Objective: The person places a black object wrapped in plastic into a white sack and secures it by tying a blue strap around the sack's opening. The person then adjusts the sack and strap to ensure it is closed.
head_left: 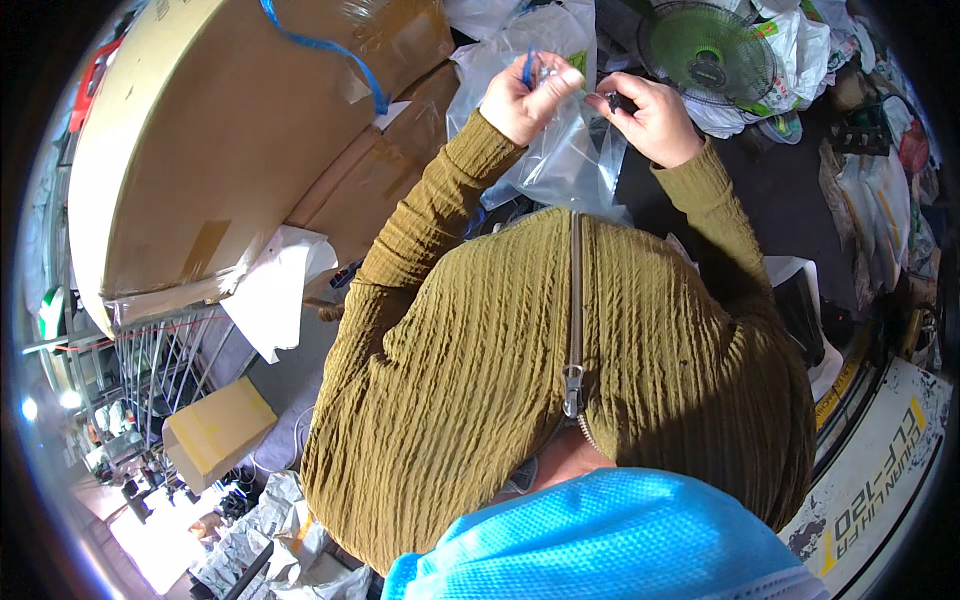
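Observation:
Both my hands are raised close together at the top of the view, in front of my chest. My left hand [528, 98] is closed, thumb against fingers, around a bunched bit of clear plastic; a short blue strip [528, 66] shows at its fingers. Just to the right, my right hand [650, 118] pinches a small black piece [621, 103], whose exact kind I cannot make out. Something thin and pale lies between the fingertips of the two hands. Below them spreads a large clear plastic bag [562, 160], wrinkled and shiny.
Large cardboard boxes [215, 130] fill the left, with a blue strap [335, 45] over them. A round fan [706, 55] with a dark guard stands at the upper right, among white plastic bags [800, 60]. A smaller carton [220, 432] sits at the lower left.

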Motion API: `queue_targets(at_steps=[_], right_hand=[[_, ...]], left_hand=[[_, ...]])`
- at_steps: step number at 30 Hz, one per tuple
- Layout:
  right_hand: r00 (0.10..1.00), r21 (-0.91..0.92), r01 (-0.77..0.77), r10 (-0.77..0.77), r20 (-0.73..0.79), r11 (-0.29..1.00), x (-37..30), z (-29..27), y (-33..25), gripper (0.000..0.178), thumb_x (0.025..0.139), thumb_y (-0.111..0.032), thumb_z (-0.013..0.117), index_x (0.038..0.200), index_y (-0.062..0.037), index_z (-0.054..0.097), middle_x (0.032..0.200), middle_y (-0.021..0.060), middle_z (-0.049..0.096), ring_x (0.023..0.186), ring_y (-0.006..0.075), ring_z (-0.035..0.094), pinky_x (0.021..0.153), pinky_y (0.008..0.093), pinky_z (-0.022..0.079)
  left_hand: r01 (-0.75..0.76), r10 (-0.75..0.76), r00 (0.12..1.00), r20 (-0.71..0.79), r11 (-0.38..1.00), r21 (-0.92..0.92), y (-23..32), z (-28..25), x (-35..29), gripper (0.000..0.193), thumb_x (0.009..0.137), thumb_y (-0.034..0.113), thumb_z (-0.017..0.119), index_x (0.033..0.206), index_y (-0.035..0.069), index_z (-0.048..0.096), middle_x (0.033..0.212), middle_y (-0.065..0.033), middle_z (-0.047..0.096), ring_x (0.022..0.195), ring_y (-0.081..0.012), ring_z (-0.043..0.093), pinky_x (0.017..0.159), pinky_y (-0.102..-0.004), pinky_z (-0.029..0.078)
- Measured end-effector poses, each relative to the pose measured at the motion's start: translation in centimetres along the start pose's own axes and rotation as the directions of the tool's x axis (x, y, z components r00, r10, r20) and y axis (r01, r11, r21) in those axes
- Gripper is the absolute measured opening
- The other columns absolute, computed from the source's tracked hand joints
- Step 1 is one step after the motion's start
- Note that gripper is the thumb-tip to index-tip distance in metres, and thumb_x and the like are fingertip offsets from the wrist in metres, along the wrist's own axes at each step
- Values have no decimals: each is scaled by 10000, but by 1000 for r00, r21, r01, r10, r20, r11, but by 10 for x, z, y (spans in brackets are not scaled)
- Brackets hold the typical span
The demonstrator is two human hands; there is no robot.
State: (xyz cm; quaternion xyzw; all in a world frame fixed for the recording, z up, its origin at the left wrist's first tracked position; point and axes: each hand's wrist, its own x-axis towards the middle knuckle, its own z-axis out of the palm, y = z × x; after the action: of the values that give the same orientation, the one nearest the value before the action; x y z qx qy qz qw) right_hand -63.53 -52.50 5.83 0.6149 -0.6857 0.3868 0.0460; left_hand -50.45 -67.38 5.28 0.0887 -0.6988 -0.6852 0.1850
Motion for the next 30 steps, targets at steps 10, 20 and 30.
queue_targets(at_steps=[10, 20, 30], right_hand=[[995, 192, 35, -52, 86, 981, 5, -4, 13, 134, 758, -87, 648, 827, -44, 542, 804, 61, 604, 726, 186, 591, 642, 282, 464], [987, 494, -159, 154, 51, 855, 4, 27, 8, 226, 766, -43, 646, 982, -22, 582, 935, 30, 630, 757, 86, 573, 690, 241, 471], [996, 289, -43, 62, -57, 956, 8, 30, 1, 210, 750, -51, 629, 958, -29, 615, 886, 100, 657, 780, 199, 650, 668, 270, 494]], left_hand=[[-243, 166, 970, 180, 734, 634, 20, -17, -5, 291, 721, 189, 726, 983, 99, 639, 872, -78, 647, 712, -134, 613, 673, -244, 486], [-285, 377, 924, 67, 560, 778, -9, -3, -7, 224, 712, 100, 624, 935, 77, 606, 819, -118, 624, 731, -295, 620, 645, -363, 500], [-239, 337, 938, -74, 789, 566, -22, -4, -6, 190, 780, 163, 588, 888, 27, 513, 671, -170, 597, 646, -340, 610, 552, -399, 473]])
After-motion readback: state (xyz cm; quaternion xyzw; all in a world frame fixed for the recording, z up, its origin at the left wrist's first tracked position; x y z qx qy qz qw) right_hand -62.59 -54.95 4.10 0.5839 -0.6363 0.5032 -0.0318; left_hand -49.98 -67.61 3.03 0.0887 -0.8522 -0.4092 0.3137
